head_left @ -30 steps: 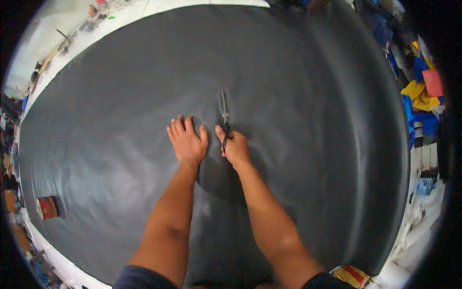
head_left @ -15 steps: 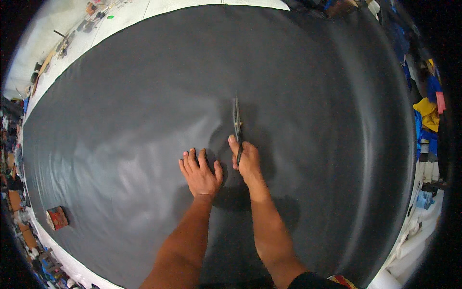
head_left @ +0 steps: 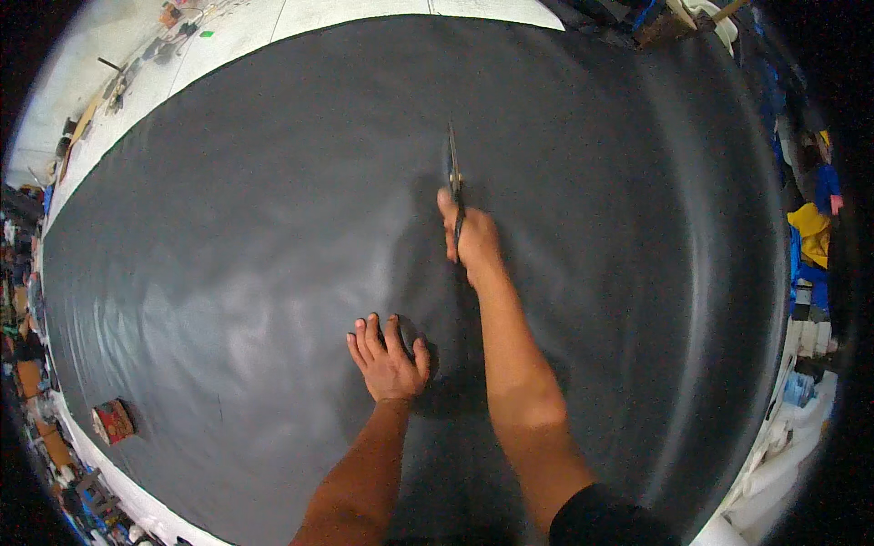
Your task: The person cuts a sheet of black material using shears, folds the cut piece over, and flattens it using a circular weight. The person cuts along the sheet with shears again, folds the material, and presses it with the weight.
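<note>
A large dark grey sheet (head_left: 273, 182), smooth and slightly glossy like vinyl or leather, spreads across most of the view. My right hand (head_left: 475, 238) grips a pair of scissors (head_left: 455, 164) at its handles, thumb on the left side. The blades point away from me and look nearly closed, lying over the middle of the sheet; whether a cut edge runs along them I cannot tell. My left hand (head_left: 390, 364) rests palm down on the sheet, nearer to me and left of the scissors, fingers spread and holding nothing.
A small red patterned box (head_left: 113, 422) sits on the sheet at the near left. White surface (head_left: 246, 36) shows past the far edge. Clutter lines the left rim, and a yellow cloth (head_left: 808, 232) with blue pieces lies at the right, above white rolls (head_left: 797, 473).
My right hand has moved the scissors farther away from me along the sheet. In the picture, my left hand sits slightly lower and farther right than before.
</note>
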`<state>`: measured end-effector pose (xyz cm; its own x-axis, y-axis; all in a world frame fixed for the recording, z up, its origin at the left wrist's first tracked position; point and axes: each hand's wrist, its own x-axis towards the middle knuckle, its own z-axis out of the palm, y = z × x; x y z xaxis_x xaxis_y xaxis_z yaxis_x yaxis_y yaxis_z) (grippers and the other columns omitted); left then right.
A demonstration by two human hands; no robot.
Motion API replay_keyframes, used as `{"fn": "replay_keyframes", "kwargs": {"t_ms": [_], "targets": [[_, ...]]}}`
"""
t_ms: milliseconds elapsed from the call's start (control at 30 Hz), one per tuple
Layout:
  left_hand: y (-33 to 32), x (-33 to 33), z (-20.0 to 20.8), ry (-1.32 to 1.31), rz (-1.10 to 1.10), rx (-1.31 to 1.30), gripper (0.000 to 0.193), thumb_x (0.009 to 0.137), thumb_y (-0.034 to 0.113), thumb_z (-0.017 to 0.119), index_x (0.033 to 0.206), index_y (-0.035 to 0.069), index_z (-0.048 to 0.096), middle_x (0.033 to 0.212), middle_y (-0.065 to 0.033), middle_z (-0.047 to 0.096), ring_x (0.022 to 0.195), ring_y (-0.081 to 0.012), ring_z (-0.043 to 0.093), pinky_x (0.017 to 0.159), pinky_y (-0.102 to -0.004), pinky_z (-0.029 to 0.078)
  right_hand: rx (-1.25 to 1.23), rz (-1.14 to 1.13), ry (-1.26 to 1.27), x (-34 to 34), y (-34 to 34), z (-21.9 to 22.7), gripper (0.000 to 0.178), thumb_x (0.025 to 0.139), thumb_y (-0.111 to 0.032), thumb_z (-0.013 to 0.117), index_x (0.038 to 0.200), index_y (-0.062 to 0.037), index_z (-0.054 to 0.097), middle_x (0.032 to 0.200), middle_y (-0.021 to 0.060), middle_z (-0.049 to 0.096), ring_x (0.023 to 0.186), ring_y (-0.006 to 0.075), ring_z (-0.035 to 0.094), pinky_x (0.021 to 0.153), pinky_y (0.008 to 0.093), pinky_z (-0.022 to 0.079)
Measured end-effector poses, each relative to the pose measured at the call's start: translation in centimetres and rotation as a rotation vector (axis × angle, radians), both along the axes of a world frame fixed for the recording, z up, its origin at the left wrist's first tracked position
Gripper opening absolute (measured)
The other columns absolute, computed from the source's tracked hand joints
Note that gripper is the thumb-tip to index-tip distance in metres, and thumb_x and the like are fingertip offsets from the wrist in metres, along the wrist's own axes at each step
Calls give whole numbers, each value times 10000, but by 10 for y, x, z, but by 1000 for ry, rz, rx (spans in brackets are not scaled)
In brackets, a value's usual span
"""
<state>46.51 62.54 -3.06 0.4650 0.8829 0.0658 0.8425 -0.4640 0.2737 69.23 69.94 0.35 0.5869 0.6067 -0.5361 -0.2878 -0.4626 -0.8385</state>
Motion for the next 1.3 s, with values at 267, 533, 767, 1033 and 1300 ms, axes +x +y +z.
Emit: {"fn": "replay_keyframes", "kwargs": {"t_ms": [267, 533, 767, 1033, 1300], "targets": [[-7, 5, -7, -20, -13, 13, 558, 864, 360, 584, 1305, 27, 505, 1374, -265, 422, 1360, -458, 314, 1140, -622, 187, 48, -36, -51, 53, 62, -27, 533, 816, -586, 708, 712, -93, 536, 549, 1, 482, 435, 125, 441, 448, 277, 347], [-10, 3, -8, -25, -38, -12, 568, 852, 356, 594, 1305, 29, 490, 1372, -264, 422, 1355, -464, 317, 1124, -642, 197, 98, -45, 39, 105, 130, -15, 552, 808, -617, 700, 714, -96, 546, 568, -5, 496, 451, 117, 459, 462, 280, 385], [-10, -2, -12, -12, -31, -10, 570, 852, 379, 594, 1293, 30, 499, 1363, -264, 424, 1351, -474, 316, 1123, -649, 191, 122, -29, -25, 130, 177, -27, 529, 804, -580, 729, 721, -87, 554, 590, -4, 493, 455, 112, 454, 459, 277, 378], [-15, -3, -17, -44, -35, -38, 540, 842, 376, 612, 1270, 55, 534, 1390, -236, 399, 1370, -450, 293, 1120, -652, 193, 185, -13, 36, 183, 237, -28, 520, 800, -565, 745, 754, -79, 565, 609, -2, 508, 496, 108, 482, 465, 278, 388], [-13, 5, -15, -75, -18, -70, 527, 843, 377, 609, 1254, 52, 552, 1384, -234, 412, 1366, -447, 301, 1127, -639, 189, 203, -63, -264, 164, 214, -33, 456, 906, -475, 668, 757, -54, 576, 619, 39, 559, 497, 146, 515, 481, 299, 398]]}}
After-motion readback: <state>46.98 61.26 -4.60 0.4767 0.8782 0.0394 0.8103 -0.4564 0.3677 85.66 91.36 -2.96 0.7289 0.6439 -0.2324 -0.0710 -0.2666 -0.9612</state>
